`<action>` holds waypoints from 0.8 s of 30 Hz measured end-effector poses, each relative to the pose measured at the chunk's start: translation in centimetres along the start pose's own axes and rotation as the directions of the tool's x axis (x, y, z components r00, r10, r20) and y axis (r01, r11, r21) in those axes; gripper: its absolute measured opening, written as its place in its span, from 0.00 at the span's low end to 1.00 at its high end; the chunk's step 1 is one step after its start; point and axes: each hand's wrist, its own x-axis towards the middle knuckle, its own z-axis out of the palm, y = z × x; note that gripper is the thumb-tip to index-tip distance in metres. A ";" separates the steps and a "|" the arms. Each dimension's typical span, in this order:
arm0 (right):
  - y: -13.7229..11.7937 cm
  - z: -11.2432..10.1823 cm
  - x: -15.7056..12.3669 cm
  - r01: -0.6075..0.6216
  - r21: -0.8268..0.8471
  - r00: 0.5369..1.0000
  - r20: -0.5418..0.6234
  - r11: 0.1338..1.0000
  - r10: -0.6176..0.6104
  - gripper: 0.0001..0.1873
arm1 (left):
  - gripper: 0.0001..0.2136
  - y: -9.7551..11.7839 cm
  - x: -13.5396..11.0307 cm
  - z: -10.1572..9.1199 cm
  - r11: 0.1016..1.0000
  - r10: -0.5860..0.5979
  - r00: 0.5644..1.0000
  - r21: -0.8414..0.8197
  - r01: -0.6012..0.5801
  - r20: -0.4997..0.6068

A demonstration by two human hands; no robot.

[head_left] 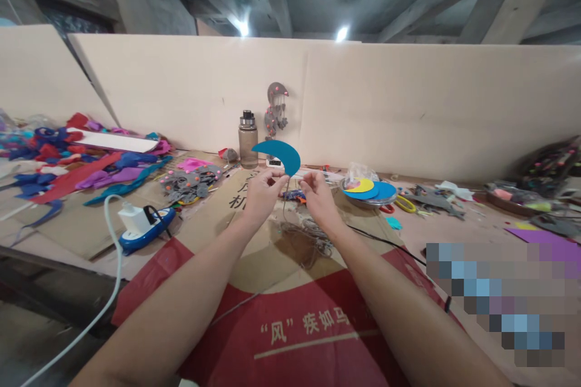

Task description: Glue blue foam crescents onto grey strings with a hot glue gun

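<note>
A blue felt crescent (285,155) stands up above my left hand (264,192), its lower end pinched between thumb and fingertips. A thin grey cord (285,208) hangs down just beneath that grip. My right hand (318,193) is a little to the right, thumb and finger pinched together; what they hold, perhaps a thread end, is too small to make out. Below both hands, a loose tangle of grey cord (320,239) lies on the printed cardboard (254,269).
Behind stand a bottle (247,142) and a grey crescent ornament (276,95) against the board. Felt scraps (102,172) and a blue power strip (147,233) lie left. At right are a dish with blue and yellow felt pieces (374,191) and yellow-handled scissors (405,204).
</note>
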 end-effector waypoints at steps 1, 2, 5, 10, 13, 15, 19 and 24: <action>-0.6 0.4 -0.3 -0.014 0.205 0.999 0.047 0.979 0.004 0.12 | 0.06 0.0 0.0 0.0 0.997 0.063 0.997 0.040 -0.062 -0.036; -1.2 0.9 -0.5 -0.049 0.361 0.995 0.094 0.931 0.016 0.15 | 0.06 -0.1 0.0 0.0 0.992 0.112 0.992 0.066 -0.108 -0.059; -2.2 1.9 -1.0 -0.187 0.522 0.979 0.164 0.832 0.117 0.20 | 0.06 -0.2 -0.2 0.0 0.989 0.130 0.989 0.083 -0.124 -0.075; -2.4 1.5 -1.0 -0.237 0.384 0.971 0.057 0.893 0.234 0.15 | 0.08 0.1 -0.3 0.1 1.000 0.012 1.000 0.000 -0.012 0.002; -2.3 1.0 -0.8 -0.190 0.303 0.980 -0.005 0.934 0.200 0.12 | 0.09 0.5 -0.4 0.1 0.994 -0.057 0.996 -0.089 0.062 0.062; -2.1 0.9 -0.7 -0.153 0.287 0.985 -0.034 0.946 0.169 0.11 | 0.09 0.6 -0.5 0.2 0.984 -0.082 0.992 -0.151 0.097 0.101; -2.0 0.8 -0.6 -0.113 0.267 0.989 -0.059 0.957 0.133 0.10 | 0.09 0.4 -0.5 0.3 0.957 -0.106 0.983 -0.253 0.142 0.149; -1.8 0.7 -0.6 -0.102 0.244 0.991 -0.065 0.965 0.121 0.12 | 0.10 -0.4 -0.4 0.6 0.935 -0.131 0.978 -0.308 0.177 0.163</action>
